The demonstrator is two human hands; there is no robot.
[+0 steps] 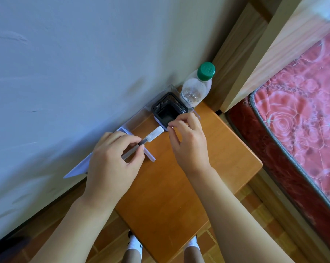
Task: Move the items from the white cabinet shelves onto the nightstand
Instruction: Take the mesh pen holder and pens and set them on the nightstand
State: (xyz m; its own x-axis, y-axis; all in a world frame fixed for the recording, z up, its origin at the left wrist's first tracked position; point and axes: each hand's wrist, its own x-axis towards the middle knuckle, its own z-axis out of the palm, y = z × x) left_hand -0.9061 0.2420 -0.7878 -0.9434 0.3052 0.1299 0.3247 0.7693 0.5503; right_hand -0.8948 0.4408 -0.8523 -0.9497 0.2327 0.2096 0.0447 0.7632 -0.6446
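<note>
the left hand (113,160) sits at about 8 o'clock from the middle of the view, fingers curled in, thumb and forefinger pinching the grey barrel of a pen (141,144). the pen lies slanted, its white cap (155,134) pointing up toward 1 o'clock and reaching the rim of a black mesh pen holder (168,111). the right hand (188,143) hangs just right of centre, fingers bent and drawn narrow; its fingertips (170,128) meet at the near rim of the holder, close by the end of the cap. whether they pinch the cap, the rim, or something small cannot be told.

the pen holder stands on the wooden nightstand (207,168), near its far edge at 12 o'clock, open mouth upward, dark inside. it seems to sit within a clear plastic tray (141,114) that runs along the wall (84,63) from 12 o'clock down toward 9 o'clock; the left hand covers part of the tray's near end. a clear bottle (196,88) with a green cap (205,71) stands upright just beside the holder at 1 o'clock, in the nightstand's far corner.

at 3 o'clock lies a mattress with a pink rose-patterned cover (302,120), and above it a pale wooden bed frame (274,54). at 6 o'clock, below the nightstand's front edge, the person's feet in white socks (134,243) stand on a tiled floor (259,215).
</note>
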